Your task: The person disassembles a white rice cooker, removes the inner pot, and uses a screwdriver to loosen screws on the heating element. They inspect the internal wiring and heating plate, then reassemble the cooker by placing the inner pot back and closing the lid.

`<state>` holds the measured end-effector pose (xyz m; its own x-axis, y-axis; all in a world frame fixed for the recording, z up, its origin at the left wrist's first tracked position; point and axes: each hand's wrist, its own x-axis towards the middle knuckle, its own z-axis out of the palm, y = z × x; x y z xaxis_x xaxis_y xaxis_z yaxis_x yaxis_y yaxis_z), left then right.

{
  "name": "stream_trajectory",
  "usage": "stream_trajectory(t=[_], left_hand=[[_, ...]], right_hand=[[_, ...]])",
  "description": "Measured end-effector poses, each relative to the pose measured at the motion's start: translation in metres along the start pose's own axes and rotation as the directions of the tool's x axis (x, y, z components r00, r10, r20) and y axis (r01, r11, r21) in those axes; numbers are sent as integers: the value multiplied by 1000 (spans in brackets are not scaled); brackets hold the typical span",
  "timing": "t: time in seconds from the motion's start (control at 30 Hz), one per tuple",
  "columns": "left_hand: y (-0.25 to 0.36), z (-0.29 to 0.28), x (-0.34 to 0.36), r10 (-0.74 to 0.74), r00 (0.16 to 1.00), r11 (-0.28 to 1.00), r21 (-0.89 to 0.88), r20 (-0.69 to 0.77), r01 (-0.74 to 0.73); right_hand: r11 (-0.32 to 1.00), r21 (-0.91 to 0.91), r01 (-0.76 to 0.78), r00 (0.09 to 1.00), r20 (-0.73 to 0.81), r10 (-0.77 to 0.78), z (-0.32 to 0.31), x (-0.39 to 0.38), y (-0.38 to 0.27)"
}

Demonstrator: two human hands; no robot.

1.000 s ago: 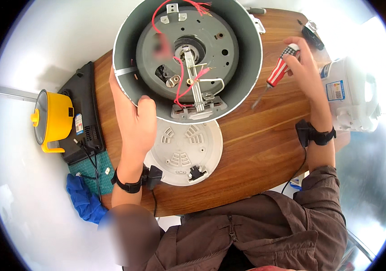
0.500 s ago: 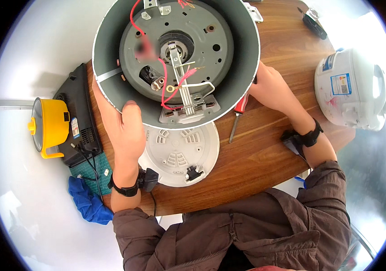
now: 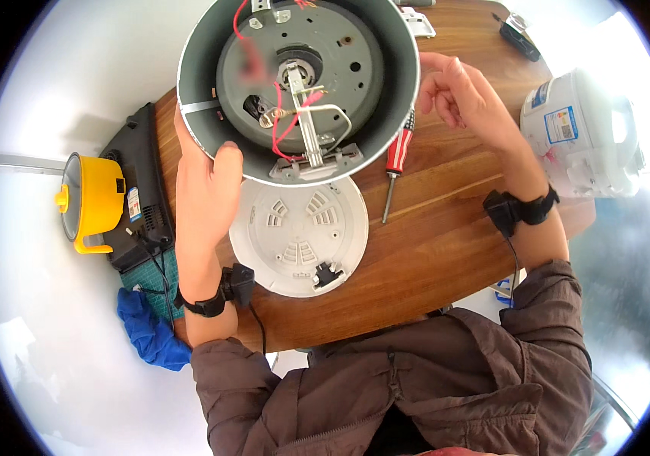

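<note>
A rice cooker's round metal shell is tipped so its grey inside faces me. Inside it are a grey round plate, red wires and a narrow metal bracket. My left hand grips the shell's near left rim, thumb over the edge. Beside the shell's right side is my right hand, fingers apart and loosely bent, holding nothing; whether a fingertip touches the shell I cannot tell. A screwdriver with a red, striped handle lies below that hand. The white round vented base cover lies nearest me, partly under the shell.
At the right stands a white rice cooker. A yellow pot and a black appliance are at left, by a green mat and blue cloth. Farther back are a white plastic piece and a small black object.
My right hand has let go of the shell's right side and moved slightly up and away. The shell appears a little higher in view, uncovering more of the screwdriver and base cover.
</note>
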<state>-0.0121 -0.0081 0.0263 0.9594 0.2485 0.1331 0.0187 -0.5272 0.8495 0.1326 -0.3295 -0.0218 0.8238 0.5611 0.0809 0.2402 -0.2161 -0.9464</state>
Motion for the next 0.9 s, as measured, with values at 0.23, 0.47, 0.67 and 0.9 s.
stream_trajectory(t=[0.23, 0.47, 0.67, 0.9], left_hand=[[5, 7, 11, -16, 997, 932, -359, 74, 42], [9, 14, 12, 449, 892, 886, 156, -54, -436], [13, 13, 21, 586, 802, 730, 357, 112, -583], [-26, 22, 38, 537, 837, 817, 186, 102, -547]], right_hand=[[963, -160, -219, 950, 191, 248, 10, 20, -74], [964, 120, -238, 967, 118, 224, 8, 14, -48], [978, 156, 142, 986, -107, -126, 8, 21, 28], [956, -96, 276, 936, -198, -290, 28, 39, 60]])
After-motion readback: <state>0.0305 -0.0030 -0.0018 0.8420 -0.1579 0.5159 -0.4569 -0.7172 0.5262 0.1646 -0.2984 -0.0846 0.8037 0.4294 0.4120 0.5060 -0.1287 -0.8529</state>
